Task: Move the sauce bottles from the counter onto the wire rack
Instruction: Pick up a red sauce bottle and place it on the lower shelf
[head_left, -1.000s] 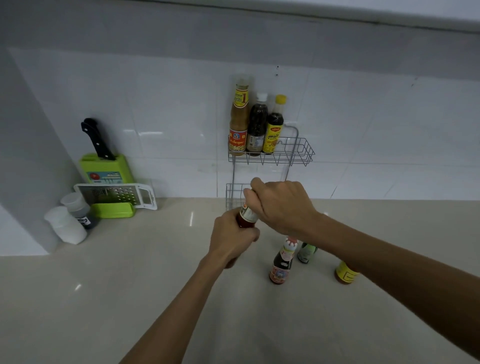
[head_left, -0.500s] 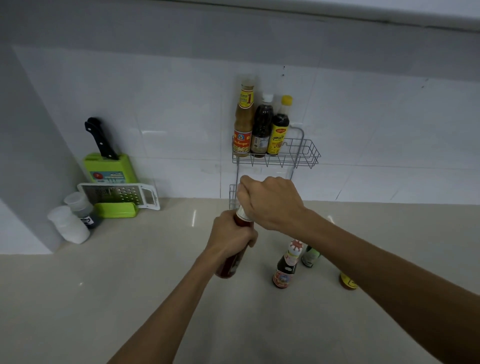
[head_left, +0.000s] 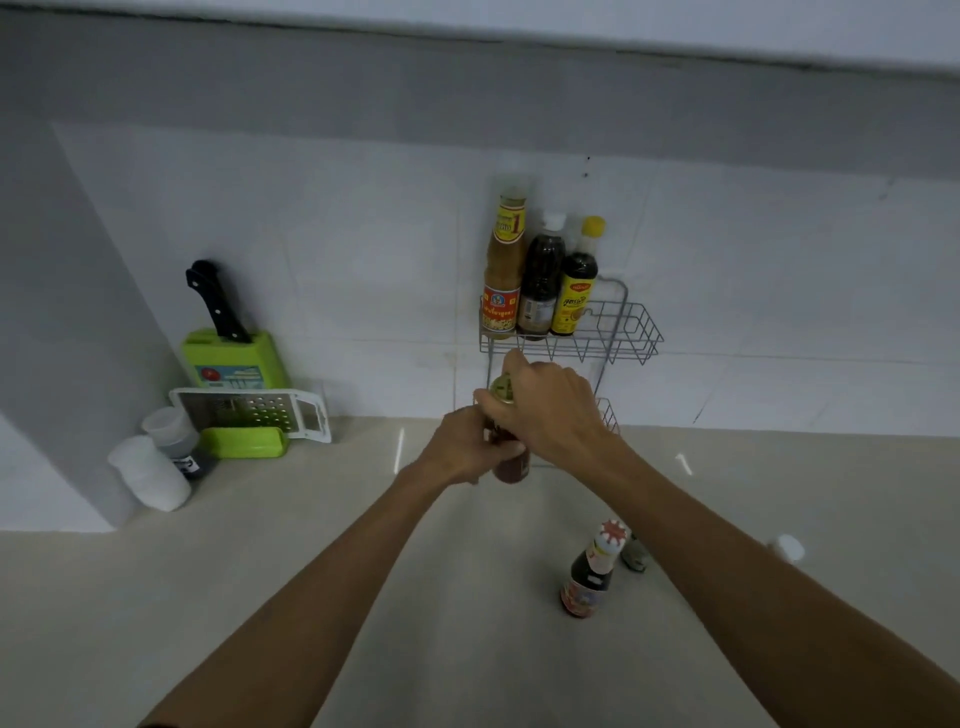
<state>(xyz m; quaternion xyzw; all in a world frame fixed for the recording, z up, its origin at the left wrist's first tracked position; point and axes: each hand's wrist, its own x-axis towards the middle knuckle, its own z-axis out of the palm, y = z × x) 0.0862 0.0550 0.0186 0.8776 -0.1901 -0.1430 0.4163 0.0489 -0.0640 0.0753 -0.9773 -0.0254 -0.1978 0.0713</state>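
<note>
Both hands hold a red sauce bottle (head_left: 511, 462) in the air just below the wire rack (head_left: 631, 332). My left hand (head_left: 457, 449) wraps its body and my right hand (head_left: 545, 410) grips its neck near the cap. Three bottles stand on the rack's upper shelf: an orange-brown one (head_left: 503, 270), a dark one (head_left: 540, 283) and a yellow-capped one (head_left: 576, 286). On the counter (head_left: 311, 571) a dark bottle with a red-white cap (head_left: 592, 577) stands beside my right forearm. Another bottle (head_left: 635, 556) behind it is mostly hidden by the arm.
At the back left a green knife block (head_left: 234, 358) holds a black-handled knife (head_left: 215, 304), with a white grater (head_left: 249, 413) leaning in front. White cups (head_left: 150, 470) lie beside it. A small white cap (head_left: 787, 546) shows past my right forearm. The rack's right half has free room.
Both hands have lifted the red bottle upward and away from me toward the rack. The camera has tilted, so the counter bottles now appear lower in view.
</note>
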